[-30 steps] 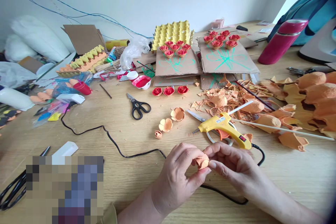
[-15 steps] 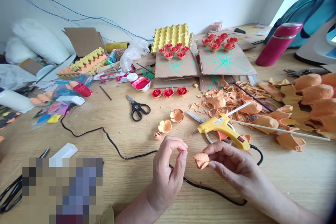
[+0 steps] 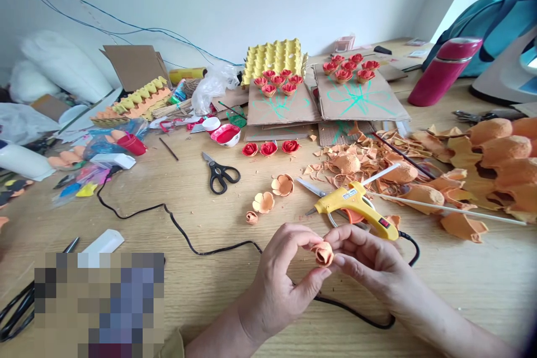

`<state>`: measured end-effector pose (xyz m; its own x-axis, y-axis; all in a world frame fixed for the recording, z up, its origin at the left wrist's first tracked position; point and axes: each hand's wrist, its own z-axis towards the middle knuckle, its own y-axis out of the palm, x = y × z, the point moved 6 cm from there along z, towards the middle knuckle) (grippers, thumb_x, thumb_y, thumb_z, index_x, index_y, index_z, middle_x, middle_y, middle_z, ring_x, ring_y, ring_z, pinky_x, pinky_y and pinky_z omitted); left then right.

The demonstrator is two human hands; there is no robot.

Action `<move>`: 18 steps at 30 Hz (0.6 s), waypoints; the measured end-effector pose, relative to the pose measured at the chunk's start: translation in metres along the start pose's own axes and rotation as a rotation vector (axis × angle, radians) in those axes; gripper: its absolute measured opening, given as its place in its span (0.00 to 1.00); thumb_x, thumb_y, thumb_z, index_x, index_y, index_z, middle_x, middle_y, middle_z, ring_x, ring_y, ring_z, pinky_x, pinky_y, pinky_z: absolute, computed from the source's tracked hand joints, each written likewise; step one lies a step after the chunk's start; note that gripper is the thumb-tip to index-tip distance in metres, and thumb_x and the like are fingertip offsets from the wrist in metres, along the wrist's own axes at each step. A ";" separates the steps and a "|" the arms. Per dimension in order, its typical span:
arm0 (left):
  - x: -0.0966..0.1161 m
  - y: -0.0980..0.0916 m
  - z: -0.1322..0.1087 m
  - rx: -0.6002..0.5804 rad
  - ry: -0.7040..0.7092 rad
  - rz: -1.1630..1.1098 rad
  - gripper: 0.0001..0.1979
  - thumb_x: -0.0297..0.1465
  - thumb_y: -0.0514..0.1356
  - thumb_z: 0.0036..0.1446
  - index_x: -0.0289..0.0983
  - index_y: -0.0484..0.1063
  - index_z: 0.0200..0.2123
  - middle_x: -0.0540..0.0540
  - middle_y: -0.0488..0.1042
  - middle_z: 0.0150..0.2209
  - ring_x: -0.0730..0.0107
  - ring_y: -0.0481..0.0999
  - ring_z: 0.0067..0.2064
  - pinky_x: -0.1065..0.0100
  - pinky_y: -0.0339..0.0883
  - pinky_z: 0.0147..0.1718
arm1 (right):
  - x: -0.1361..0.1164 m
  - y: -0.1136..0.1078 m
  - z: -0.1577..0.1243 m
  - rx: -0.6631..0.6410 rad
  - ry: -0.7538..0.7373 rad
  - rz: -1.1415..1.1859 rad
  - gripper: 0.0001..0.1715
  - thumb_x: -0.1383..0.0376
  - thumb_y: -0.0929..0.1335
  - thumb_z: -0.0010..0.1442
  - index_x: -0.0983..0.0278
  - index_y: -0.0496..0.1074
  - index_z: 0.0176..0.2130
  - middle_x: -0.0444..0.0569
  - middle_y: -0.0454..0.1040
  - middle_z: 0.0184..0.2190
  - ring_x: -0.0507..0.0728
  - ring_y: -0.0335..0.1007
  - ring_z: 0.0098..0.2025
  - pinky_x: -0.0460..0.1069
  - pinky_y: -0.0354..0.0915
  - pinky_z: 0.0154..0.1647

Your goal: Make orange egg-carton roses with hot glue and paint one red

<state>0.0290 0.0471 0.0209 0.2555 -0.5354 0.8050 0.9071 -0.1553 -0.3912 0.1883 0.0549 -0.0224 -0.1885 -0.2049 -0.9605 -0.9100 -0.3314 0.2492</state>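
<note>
Left hand: I see my left hand (image 3: 277,285) low in the middle of the view, thumb and forefinger closed in a ring on a small rolled orange egg-carton bud (image 3: 323,253).
Right hand: my right hand (image 3: 371,263) meets it from the right, with its fingertips pinched on the other side of the same bud.
Bud: held up between both hands, above the pale wooden table (image 3: 461,285) and the thin black cord (image 3: 218,249) that runs under my hands.
Glue gun: a yellow hot-glue gun (image 3: 356,207) lies on the table just behind my right hand, nozzle pointing left.
Petal pieces: two open orange petal cups (image 3: 263,202) and a tiny orange rolled curl (image 3: 251,217) lie behind my left hand, apart from it.
Scissors: black-handled scissors (image 3: 220,172) lie farther back, left of the cups.
Scraps: a heap of torn orange carton scraps (image 3: 419,179) spreads out to the right, behind the gun.
</note>
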 end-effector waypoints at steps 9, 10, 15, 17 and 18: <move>0.005 -0.002 0.002 0.007 0.021 0.243 0.15 0.21 0.62 0.62 0.40 0.73 0.51 0.44 0.78 0.43 0.61 0.78 0.44 0.60 0.74 0.47 | -0.014 -0.010 -0.008 0.078 -0.106 -0.382 0.20 0.46 0.69 0.69 0.59 0.76 0.44 0.51 0.79 0.39 0.57 0.77 0.41 0.50 0.74 0.42; 0.004 -0.001 0.001 -0.002 0.028 0.282 0.16 0.21 0.62 0.63 0.40 0.73 0.52 0.43 0.78 0.43 0.60 0.78 0.45 0.58 0.74 0.48 | -0.018 -0.014 -0.010 0.111 -0.133 -0.435 0.19 0.46 0.69 0.69 0.59 0.75 0.43 0.50 0.78 0.37 0.56 0.76 0.39 0.49 0.73 0.40; 0.004 0.002 -0.002 -0.025 0.095 0.368 0.15 0.22 0.63 0.64 0.39 0.72 0.52 0.42 0.78 0.43 0.60 0.78 0.45 0.58 0.75 0.47 | -0.038 -0.026 -0.013 0.253 -0.237 -0.544 0.21 0.48 0.71 0.66 0.59 0.68 0.30 0.41 0.66 0.24 0.52 0.63 0.26 0.45 0.64 0.26; 0.005 0.002 -0.002 -0.021 0.123 0.379 0.13 0.22 0.63 0.65 0.39 0.73 0.51 0.42 0.78 0.43 0.60 0.78 0.44 0.58 0.75 0.46 | -0.044 -0.025 -0.012 0.259 -0.252 -0.565 0.22 0.48 0.71 0.66 0.59 0.69 0.29 0.41 0.66 0.24 0.52 0.62 0.25 0.46 0.64 0.26; 0.006 0.002 -0.002 -0.017 0.129 0.382 0.13 0.22 0.64 0.65 0.39 0.73 0.51 0.43 0.78 0.43 0.60 0.78 0.44 0.59 0.75 0.46 | -0.045 -0.025 -0.012 0.254 -0.252 -0.572 0.22 0.48 0.71 0.67 0.59 0.70 0.29 0.42 0.66 0.24 0.52 0.63 0.25 0.46 0.64 0.26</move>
<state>0.0316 0.0421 0.0241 0.5279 -0.6570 0.5383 0.7492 0.0616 -0.6595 0.2240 0.0617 0.0164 0.2966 0.1704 -0.9397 -0.9448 -0.0908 -0.3147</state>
